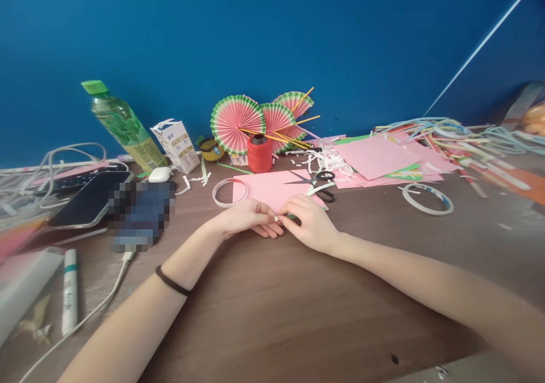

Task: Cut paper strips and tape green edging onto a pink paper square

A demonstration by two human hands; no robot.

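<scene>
My left hand (249, 217) and my right hand (310, 222) meet at the near edge of a pink paper sheet (272, 189) on the brown table. Both hands have their fingers pinched together on a small white and green paper piece (277, 218) between them. A black band circles my left wrist. Black-handled scissors (317, 180) lie open on the sheet just beyond my right hand. A ring of tape (230, 192) lies beside the sheet's left edge.
Watermelon paper fans (238, 122) on sticks, an orange thread spool (259, 153), a green bottle (123, 125) and a small carton (176, 144) stand at the blue wall. Phones (91, 201), cables and a pen (70, 291) lie left. Pink sheets (374, 156), paper strips and another tape ring (428, 197) lie right.
</scene>
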